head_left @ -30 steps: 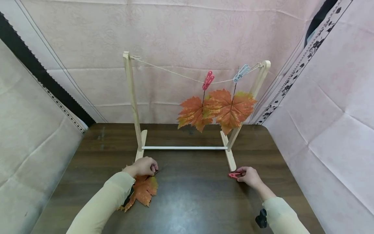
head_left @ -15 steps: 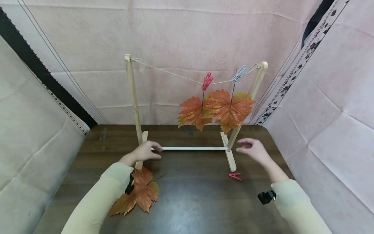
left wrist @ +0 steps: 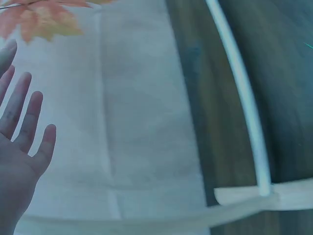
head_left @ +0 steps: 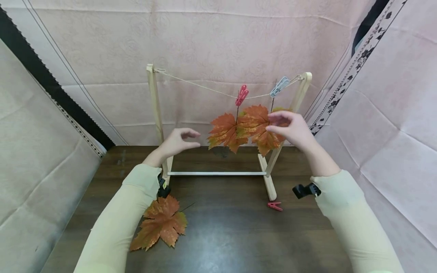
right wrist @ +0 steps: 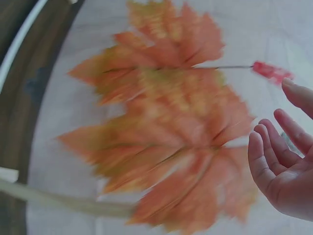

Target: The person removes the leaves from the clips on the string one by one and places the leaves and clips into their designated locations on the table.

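Note:
Two orange maple leaves hang by their stems from a string point(head_left: 201, 86). A red clothespin point(head_left: 242, 95) clips the left leaf point(head_left: 222, 131), and a light blue clothespin point(head_left: 279, 87) clips the right leaf point(head_left: 254, 123). My right hand point(head_left: 290, 127) is raised in front of the right leaf, overlapping it in the head view, with fingers loosely bent and nothing held. Left of the leaves, my left hand point(head_left: 175, 144) is lifted near the left post, its fingers spread and holding nothing in the left wrist view. A third maple leaf point(head_left: 162, 223) lies on the table below my left forearm.
The string runs between two wooden posts, the left post point(head_left: 154, 102) and the right post point(head_left: 300, 93), joined low down by a white rod point(head_left: 216, 173). Another red clothespin point(head_left: 274, 206) lies by the stand's right foot point(head_left: 269, 185). Patterned cloth point(head_left: 218, 45) backs the table.
My right hand has let go of the red clothespin and risen to the hanging leaves. My left hand has released the leaf on the table and moved up beside the left post.

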Motion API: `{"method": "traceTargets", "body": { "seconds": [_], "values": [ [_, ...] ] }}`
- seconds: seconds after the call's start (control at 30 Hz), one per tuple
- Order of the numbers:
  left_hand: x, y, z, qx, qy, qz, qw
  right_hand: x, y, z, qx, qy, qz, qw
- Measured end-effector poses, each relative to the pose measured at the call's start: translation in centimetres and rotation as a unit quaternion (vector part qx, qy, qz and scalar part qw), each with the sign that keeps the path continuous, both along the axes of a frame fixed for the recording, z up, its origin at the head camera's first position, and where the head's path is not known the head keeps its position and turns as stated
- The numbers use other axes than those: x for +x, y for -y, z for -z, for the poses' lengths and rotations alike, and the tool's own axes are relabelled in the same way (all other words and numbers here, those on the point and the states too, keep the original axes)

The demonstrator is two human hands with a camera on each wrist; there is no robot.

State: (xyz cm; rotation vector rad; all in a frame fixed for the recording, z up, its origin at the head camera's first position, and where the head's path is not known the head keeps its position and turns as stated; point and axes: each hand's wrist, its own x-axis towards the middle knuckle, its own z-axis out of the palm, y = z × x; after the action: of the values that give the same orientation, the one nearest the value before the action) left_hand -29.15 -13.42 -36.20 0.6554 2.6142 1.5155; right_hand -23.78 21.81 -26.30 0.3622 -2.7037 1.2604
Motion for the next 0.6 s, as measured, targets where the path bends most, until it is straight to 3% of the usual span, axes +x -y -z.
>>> {"method": "traceTargets", "body": {
  "seconds": [0.23, 0.6],
  "values": [
    [-0.8, -2.1, -3.1, 0.053, -0.015, -0.012, 0.9984, -1.1, 2.7, -3.6, -0.017, -0.016, -0.008, 0.9997],
    [-2.6, -5.2, -5.1, 0.087, -0.024, -0.021, 0.9957, -3.1, 5.3, -7.0, -0.010, 0.012, -0.028, 0.9995]
  ]
}}
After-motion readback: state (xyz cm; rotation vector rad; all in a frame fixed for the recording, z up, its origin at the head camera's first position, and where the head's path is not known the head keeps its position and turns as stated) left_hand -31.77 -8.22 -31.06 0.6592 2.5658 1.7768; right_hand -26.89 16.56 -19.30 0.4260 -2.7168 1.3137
